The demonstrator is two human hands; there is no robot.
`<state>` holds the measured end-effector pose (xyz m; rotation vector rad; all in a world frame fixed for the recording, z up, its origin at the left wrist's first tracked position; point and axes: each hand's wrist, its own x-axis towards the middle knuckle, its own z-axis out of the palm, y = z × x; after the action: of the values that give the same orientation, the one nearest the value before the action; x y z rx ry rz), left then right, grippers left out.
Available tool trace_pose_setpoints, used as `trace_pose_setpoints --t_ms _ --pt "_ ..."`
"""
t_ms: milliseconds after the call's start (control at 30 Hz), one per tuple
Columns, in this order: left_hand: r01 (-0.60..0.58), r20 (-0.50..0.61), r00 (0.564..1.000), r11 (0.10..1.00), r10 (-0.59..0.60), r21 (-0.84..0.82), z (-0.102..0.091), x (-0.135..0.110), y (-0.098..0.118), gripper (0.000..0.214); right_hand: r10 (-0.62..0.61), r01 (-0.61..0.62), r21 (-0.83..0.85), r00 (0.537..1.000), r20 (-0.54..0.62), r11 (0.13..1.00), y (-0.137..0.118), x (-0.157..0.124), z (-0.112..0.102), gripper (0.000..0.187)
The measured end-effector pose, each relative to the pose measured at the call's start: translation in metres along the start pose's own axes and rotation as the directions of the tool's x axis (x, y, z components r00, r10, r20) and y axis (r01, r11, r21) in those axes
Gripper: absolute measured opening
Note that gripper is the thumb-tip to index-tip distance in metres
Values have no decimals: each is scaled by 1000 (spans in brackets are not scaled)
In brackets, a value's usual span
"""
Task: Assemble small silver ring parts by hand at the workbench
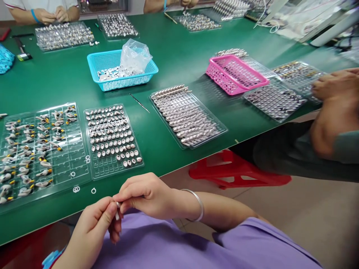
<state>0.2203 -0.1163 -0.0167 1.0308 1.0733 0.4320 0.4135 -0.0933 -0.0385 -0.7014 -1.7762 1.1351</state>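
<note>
Over my lap, in front of the table edge, my left hand [97, 220] pinches a small white earbud part [117, 214] with a stem. The fingertips of my right hand [148, 195] close on the upper end of the same part, and its details are mostly covered. Just beyond, a clear tray [108, 172] carries rows of small oval earbud shells [112, 142]. Left of it lies a larger clear tray [67, 149] of white stemmed earbud halves with yellow tabs [26, 153]. Several white rings [93, 190] lie near the trays' front edges.
Tweezers [139, 103] lie near a blue basket [123, 80] holding small parts and a plastic bag. To the right are a tray of stemmed pieces [187, 116], a pink basket [237, 74], a red stool [238, 170] and a co-worker's arm [333, 108]. Other workers' hands [53, 15] are across the table.
</note>
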Motion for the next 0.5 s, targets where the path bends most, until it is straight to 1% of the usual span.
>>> trace_pose_setpoints --t_ms 100,200,367,433,500 --pt "-102 -51 993 988 108 121 2 -2 1 45 -24 24 3 999 -46 1000 -1 -1 4 17" --pt "-177 -79 977 958 200 227 4 -4 3 43 -51 53 23 995 -86 998 -2 -3 7 18" --pt "-282 -86 935 867 345 412 5 -6 6 40 -59 60 2 991 -116 998 -2 -7 12 20" --pt "-296 -89 925 847 370 442 5 -7 6 38 -67 65 -21 990 -123 998 -3 -7 13 20" --pt "-289 -84 931 858 355 424 4 -7 5 38 -84 80 -42 989 -122 996 -4 -7 13 19"
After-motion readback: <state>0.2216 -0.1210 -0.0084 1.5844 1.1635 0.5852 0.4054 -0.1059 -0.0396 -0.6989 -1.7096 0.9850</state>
